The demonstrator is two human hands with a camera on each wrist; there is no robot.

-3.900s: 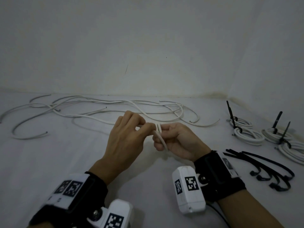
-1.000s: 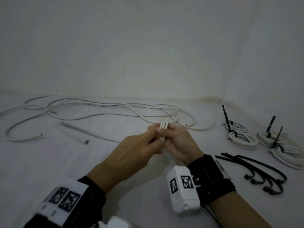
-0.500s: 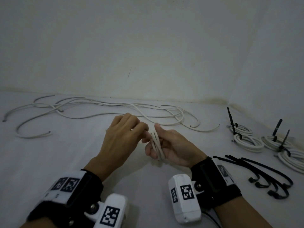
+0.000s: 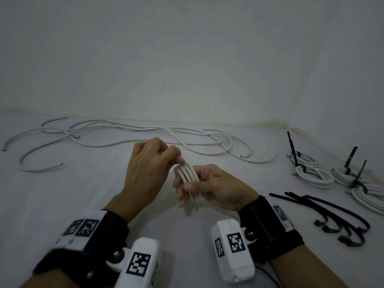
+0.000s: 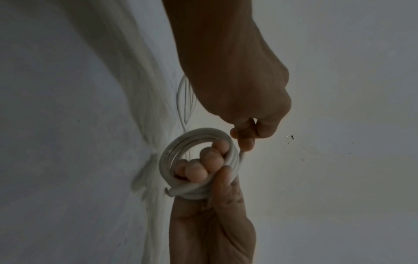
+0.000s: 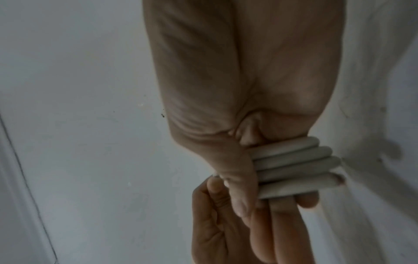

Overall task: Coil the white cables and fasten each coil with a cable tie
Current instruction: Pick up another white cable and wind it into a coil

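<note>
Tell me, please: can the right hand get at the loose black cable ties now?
Probably not yet. The right hand grips the white coil, so it is busy. The way itself looks free: the black cable ties lie uncovered on its right side.

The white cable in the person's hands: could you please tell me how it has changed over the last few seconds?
The white round cable coil has grown from about one loop to several side-by-side turns held in the right hand. The left hand now pinches the cable's free end against it. The loose white cables, three tied coils and spare black cable ties lie as before.
</note>
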